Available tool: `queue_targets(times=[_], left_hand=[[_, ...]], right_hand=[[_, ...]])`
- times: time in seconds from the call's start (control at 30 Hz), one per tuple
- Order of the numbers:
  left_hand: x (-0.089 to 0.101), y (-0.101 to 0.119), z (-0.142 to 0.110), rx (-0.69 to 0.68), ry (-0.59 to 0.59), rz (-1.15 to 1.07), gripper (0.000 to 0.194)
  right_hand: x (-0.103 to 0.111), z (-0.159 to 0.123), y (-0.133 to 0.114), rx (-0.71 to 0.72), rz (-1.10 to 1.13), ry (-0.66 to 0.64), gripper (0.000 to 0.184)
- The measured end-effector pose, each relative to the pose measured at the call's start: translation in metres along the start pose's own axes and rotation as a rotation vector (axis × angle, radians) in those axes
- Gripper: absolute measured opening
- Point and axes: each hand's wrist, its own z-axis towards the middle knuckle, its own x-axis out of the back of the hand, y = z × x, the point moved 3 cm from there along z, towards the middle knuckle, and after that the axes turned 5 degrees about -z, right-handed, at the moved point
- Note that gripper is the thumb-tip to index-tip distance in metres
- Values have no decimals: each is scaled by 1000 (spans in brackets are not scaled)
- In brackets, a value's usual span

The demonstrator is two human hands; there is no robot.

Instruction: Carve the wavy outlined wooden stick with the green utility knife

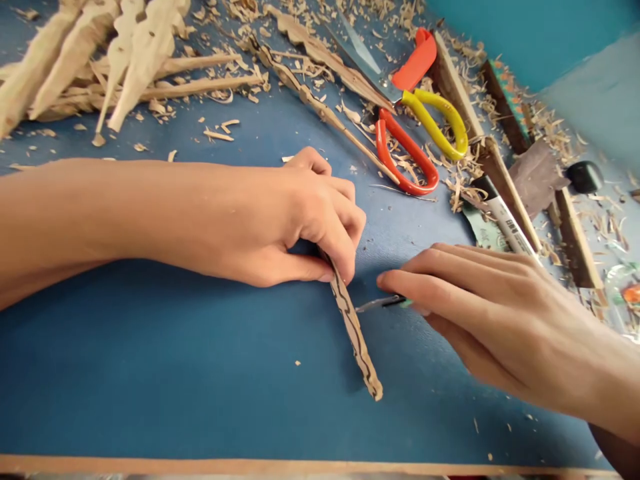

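My left hand [315,220] is closed, thumb and fingers pinching the upper part of a thin wooden strip [353,320]. Wavy black lines run along the strip, and its near end slants down toward the table's front edge. From the right, my right hand [480,307] grips a small carving knife [383,303] with a thin blade and a dark and green handle. The blade's tip is at the strip's right edge; whether it touches is unclear. Most of the handle is hidden under my fingers.
Scissors with red and yellow handles [435,123] lie at the upper right beside a carved stick [325,110]. Carved wooden pieces [145,53] are piled upper left. A marker [507,217], wood blocks [577,240] and shavings cover the right side of the blue tabletop [175,373].
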Motion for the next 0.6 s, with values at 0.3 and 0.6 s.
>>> queue_targets(times=[0.3,0.6], left_hand=[[-10,-2,1,15,184,-170,31],[-12,-7,-1,-49,143,-21,30]], right_hand=[[-13,14,-4,1,14,21,33],[-12,17,6,35,-13,156,41]])
